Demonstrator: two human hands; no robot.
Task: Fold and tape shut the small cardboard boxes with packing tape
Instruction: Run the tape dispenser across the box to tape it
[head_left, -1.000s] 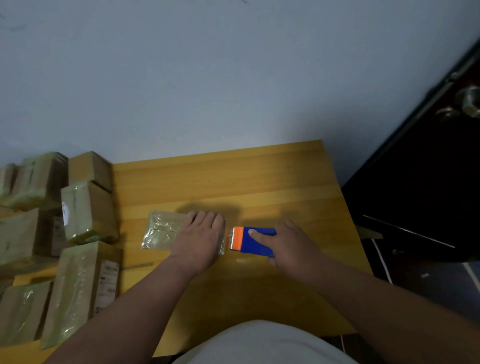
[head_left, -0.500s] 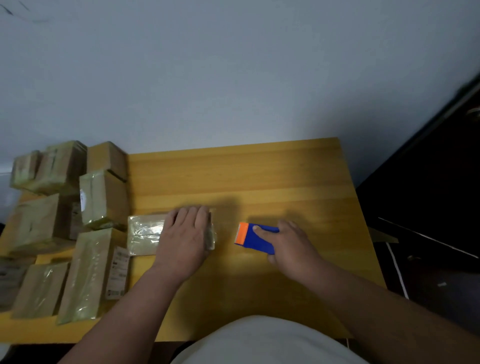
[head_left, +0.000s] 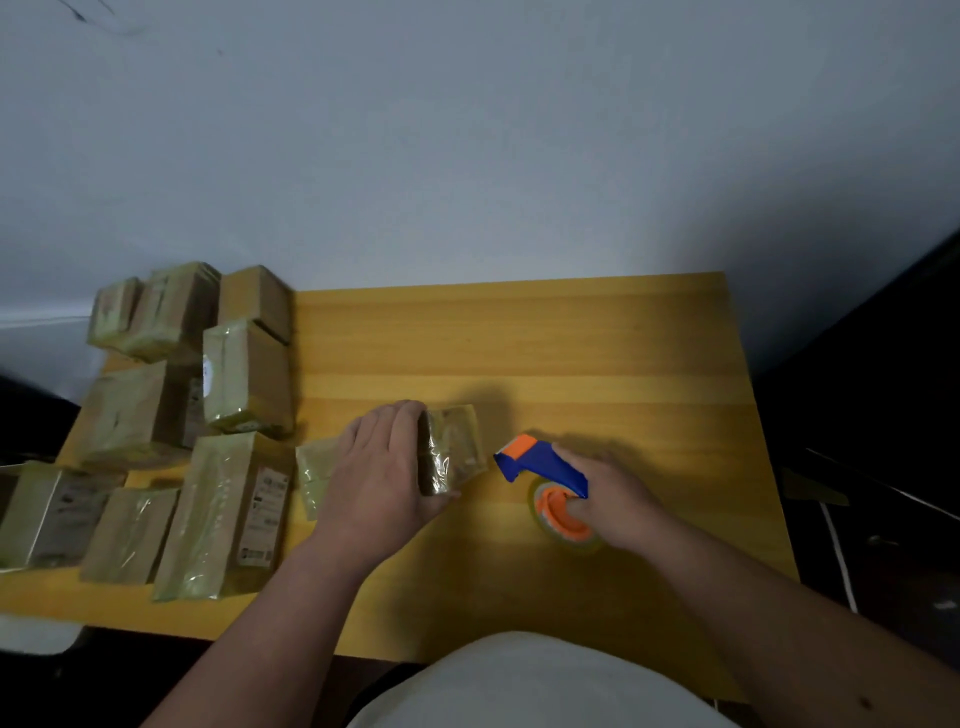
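Cardboard stack of taped boxes (head_left: 156, 415) fills the 9 o'clock side of the bench (head_left: 519, 338): about eight or nine, all glossy with tape, so most of the batch looks done. Long box (head_left: 223, 514) at the near edge of the stack carries a shipping label (head_left: 262, 514); a second label shows on a box behind it. Print on both is too blurred to read, no brand visible.

Box in hand (head_left: 452, 449) sits at bench centre, just right of the stack, tipped up on edge. Left hand (head_left: 384, 467) grips it, fingers curled over the top edge, thumb at the near end. Its visible face already shines with tape. A flat taped surface pokes out left of the hand; can't tell if it is part of the same box or another.

Tape dispenser (head_left: 545, 467) is at 3 o'clock from the box, close but not touching: blue body, orange tip and hub, clear roll. Right hand (head_left: 613, 499) is wrapped around its handle.

Judgement: this box is mid-wrap, likely being turned for a remaining side. No unfolded boxes in view.
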